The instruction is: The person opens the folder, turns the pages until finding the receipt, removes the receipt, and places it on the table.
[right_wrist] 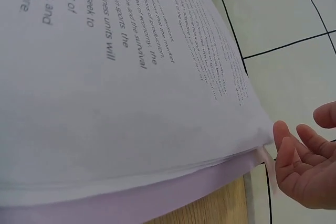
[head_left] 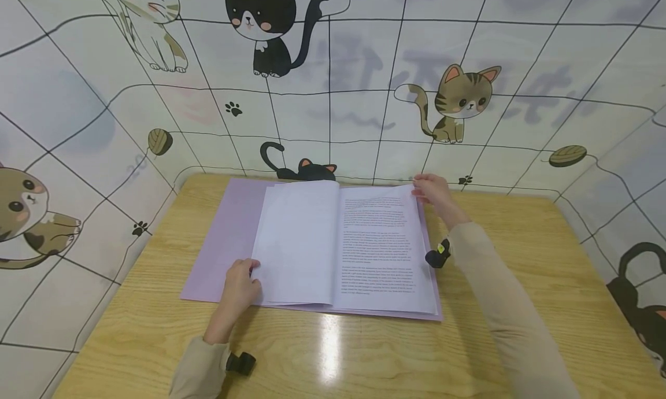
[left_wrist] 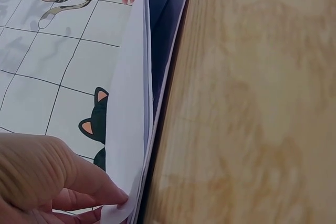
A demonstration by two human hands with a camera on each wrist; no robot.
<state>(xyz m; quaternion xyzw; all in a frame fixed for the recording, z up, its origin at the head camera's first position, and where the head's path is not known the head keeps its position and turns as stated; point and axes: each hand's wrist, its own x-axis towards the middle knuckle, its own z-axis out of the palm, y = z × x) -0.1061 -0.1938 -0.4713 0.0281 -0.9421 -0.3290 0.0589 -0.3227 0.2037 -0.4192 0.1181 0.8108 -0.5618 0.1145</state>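
Observation:
A light purple folder [head_left: 215,243] lies spread on the table with white pages between its covers. On the left is a blank turned page [head_left: 299,243]; the right-hand printed page [head_left: 382,248] carries several paragraphs of text. My left hand [head_left: 241,283] pinches the outer edge of the blank page near its lower corner, the thumb [left_wrist: 113,195] on top and fingers partly hidden. At the far upper corner of the printed page is my right hand [head_left: 432,194], its fingertips right at the paper's edge. In the right wrist view its thumb [right_wrist: 326,115] stands apart from the loosely bent fingers.
The folder rests on a light wooden table [head_left: 291,353]. Behind it and at both sides rise white gridded walls [head_left: 359,115] printed with cartoon cats. A small dark wrist camera [head_left: 240,363] sits at the left cuff, another wrist camera [head_left: 438,255] at the right.

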